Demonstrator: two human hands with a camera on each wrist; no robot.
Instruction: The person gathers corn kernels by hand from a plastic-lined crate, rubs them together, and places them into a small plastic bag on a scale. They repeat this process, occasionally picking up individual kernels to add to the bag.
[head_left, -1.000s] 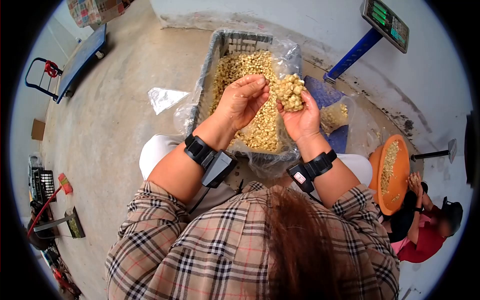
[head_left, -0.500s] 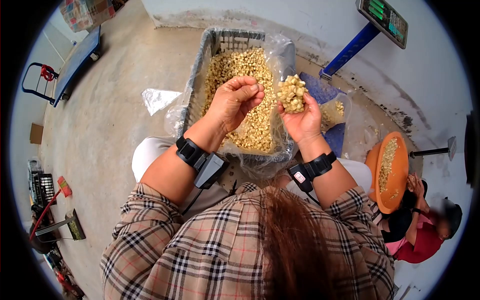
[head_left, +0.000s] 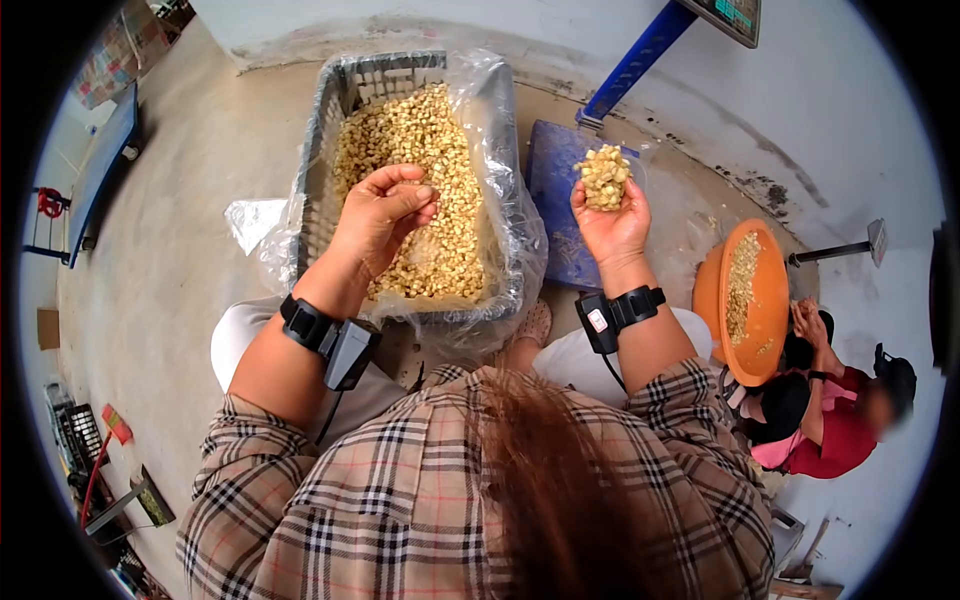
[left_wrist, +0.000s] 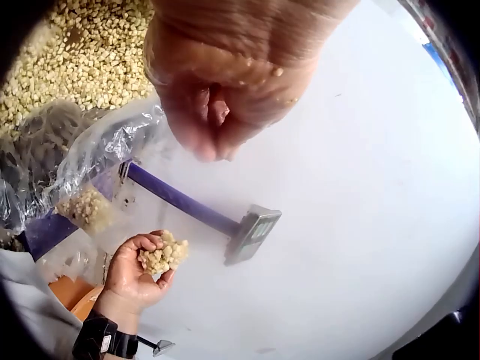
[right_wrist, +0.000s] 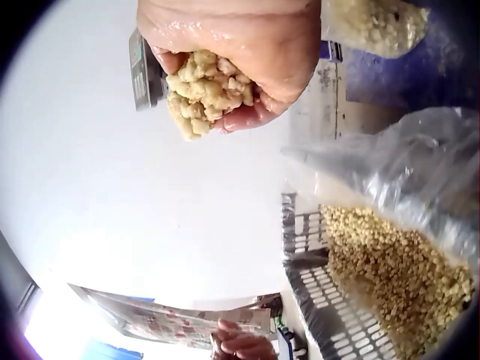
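Observation:
My right hand (head_left: 613, 226) grips a clump of pale yellow diced pieces (head_left: 605, 178), its fingers and thumb curled about the sides. In the head view this hand overlaps the blue scale platform (head_left: 552, 190). Over the grey plastic crate (head_left: 320, 125) is my left hand (head_left: 375, 222), with the fingers curled and thumb tip against the forefinger. The left wrist view shows its fingertips together, nothing visible between them, and small bits stuck to the skin. Many more pale yellow pieces (head_left: 440, 245) fill the crate, inside a clear plastic liner (head_left: 495, 140).
A blue post (head_left: 635, 65) rises by the wall to the scale's display (head_left: 738, 14). To the right, another person (head_left: 830, 425) sits beside an orange basin (head_left: 708, 290) holding pieces. A clear bag of pieces (right_wrist: 379, 26) lies on the platform. A blue cart (head_left: 105, 170) stands far left.
My hands have moved apart; the right one carries the clump away from the crate to over the scale platform. The head view has shifted, so the crate appears further left.

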